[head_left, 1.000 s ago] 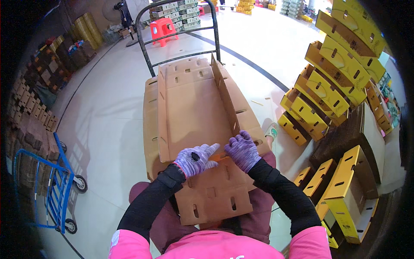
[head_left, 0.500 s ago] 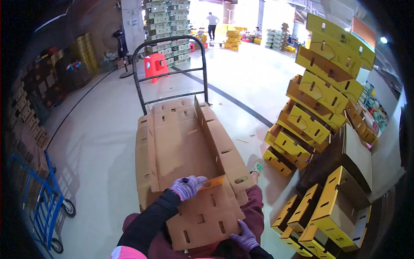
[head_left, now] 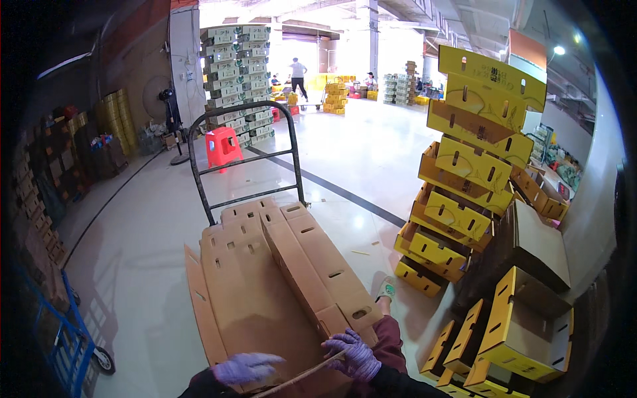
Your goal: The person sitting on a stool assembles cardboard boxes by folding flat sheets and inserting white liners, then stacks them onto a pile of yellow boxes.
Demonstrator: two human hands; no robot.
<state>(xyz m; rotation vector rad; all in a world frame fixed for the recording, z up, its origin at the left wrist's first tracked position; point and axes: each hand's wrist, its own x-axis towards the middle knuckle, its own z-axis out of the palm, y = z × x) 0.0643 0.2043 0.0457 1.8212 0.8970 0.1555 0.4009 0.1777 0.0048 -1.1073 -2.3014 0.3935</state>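
Note:
A brown cardboard box blank lies in front of me on a stack of flat cardboard, its long side walls partly folded up. Gloved in purple, my right hand has its fingers bent around the box's near right corner, where the end flap meets the side wall. My left hand, in a matching glove, is at the near left part of the box with fingers stretched out. Below it the near flap is raised toward me, and its lower part runs out of the picture.
The cardboard rests on a trolley with a black tube handle. Yellow boxes are stacked high at the right, with an open one nearer. A red stool and a blue hand truck stand left. A person is far off.
My right hand has moved up from the near flap's lower edge to the box's right corner. The left hand has shifted down and left. The near flap has swung up, and the view has tilted.

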